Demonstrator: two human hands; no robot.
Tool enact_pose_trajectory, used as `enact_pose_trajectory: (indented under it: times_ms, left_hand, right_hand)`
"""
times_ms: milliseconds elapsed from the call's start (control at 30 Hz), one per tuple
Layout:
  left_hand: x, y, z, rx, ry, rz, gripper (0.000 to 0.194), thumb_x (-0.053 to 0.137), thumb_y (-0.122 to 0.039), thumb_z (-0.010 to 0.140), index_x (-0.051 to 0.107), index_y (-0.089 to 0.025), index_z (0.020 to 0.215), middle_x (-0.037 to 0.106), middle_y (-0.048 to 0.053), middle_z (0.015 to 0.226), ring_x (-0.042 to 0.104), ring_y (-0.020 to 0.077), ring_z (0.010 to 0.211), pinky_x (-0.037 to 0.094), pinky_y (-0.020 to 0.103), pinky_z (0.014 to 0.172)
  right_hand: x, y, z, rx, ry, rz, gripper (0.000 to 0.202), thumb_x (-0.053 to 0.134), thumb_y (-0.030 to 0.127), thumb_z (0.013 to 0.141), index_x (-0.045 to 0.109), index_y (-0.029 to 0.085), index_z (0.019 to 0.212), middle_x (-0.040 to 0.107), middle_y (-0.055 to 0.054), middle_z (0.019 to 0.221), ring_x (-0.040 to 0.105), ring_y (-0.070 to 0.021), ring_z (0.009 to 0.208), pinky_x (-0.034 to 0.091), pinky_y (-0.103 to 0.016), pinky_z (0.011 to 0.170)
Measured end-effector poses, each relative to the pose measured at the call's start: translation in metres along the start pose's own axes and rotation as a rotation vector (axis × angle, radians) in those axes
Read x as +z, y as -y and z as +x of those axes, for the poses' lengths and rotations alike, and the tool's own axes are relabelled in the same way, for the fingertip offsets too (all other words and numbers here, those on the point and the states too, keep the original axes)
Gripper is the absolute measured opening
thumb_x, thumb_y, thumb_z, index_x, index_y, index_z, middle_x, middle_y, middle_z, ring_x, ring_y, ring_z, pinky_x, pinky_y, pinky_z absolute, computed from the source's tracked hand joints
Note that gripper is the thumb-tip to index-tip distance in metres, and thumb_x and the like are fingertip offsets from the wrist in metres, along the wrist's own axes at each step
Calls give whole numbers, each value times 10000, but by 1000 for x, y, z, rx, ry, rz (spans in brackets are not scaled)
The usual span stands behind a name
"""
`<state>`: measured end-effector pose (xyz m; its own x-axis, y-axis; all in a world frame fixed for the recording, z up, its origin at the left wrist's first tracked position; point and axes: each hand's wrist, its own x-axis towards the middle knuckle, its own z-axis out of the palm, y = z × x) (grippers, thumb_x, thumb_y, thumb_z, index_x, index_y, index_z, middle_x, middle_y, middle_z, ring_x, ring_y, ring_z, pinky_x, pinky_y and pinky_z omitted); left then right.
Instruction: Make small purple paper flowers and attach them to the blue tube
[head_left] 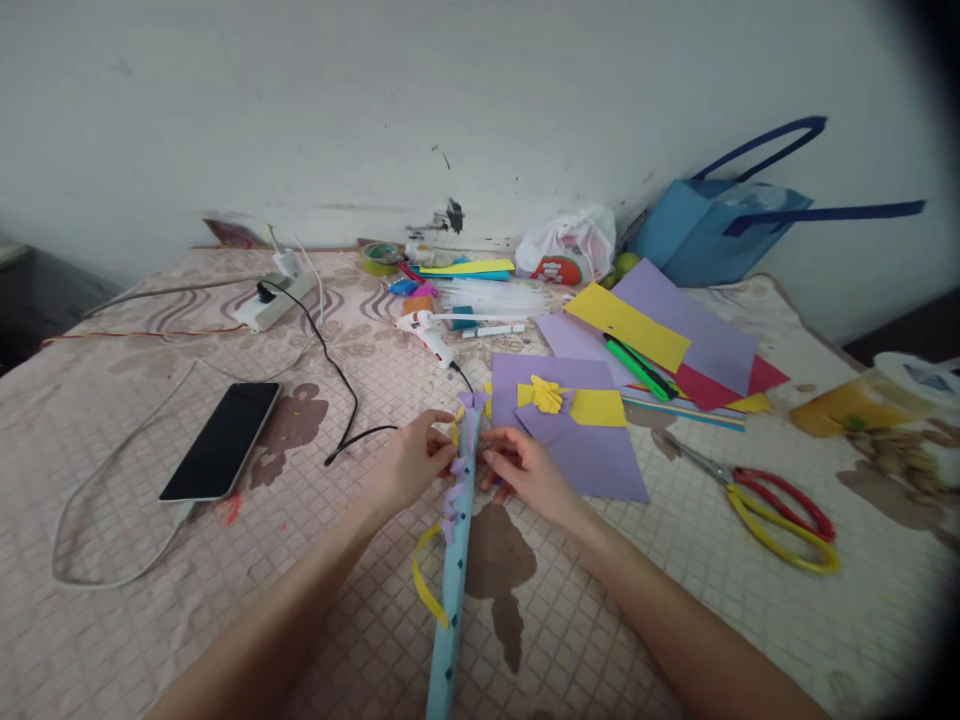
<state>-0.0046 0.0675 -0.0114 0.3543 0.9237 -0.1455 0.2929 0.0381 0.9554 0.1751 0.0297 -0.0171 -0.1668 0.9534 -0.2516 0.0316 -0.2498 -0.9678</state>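
A long light-blue paper tube (455, 580) with small dark diamond marks runs away from me along the tablecloth. A curled purple paper strip (453, 495) winds along its upper part. A yellow paper strip (425, 580) loops out from the tube's left side. My left hand (411, 462) is at the tube's left edge, thumb and fingers closed on the yellow strip near the top. On the other side, my right hand (525, 468) has its fingers loosely bent and apart, close to the tube; whether they touch it I cannot tell.
Behind the tube lie a glue gun (427, 338) and its black cord. Purple sheets (600, 465), a green cutter (641, 368) and scissors (780, 515) are on the right. A phone (221, 440) charges on the left near a power strip (277, 303). A drink cup (862, 400) stands far right.
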Motion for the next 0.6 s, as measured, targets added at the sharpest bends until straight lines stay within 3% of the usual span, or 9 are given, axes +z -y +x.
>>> enact_pose_trajectory:
  times_ms: [267,500,600]
  left_hand:
    - [-4,-11,-5,10,-63,152,260,553,-339,786,537,-166,979,658,39,709,634,166,571,505,268,526]
    - [-11,-4,-2,53,-114,171,216,584,-345,753,602,-171,881,682,56,729,634,164,594,498,258,538]
    - [-12,-3,-2,52,-114,170,214,599,-336,734,602,-168,866,687,59,726,635,165,582,496,263,535]
  right_hand:
    - [-9,1,-1,-68,-48,-79,174,541,316,802,531,191,923,556,3,748,585,-112,558,467,-199,372]
    - [-12,3,-2,-91,-67,-170,145,525,311,820,554,190,893,545,31,617,541,-99,478,434,-197,379]
    - [-12,1,-1,-95,-48,-161,153,527,322,817,558,191,890,564,21,655,552,-99,492,428,-195,382]
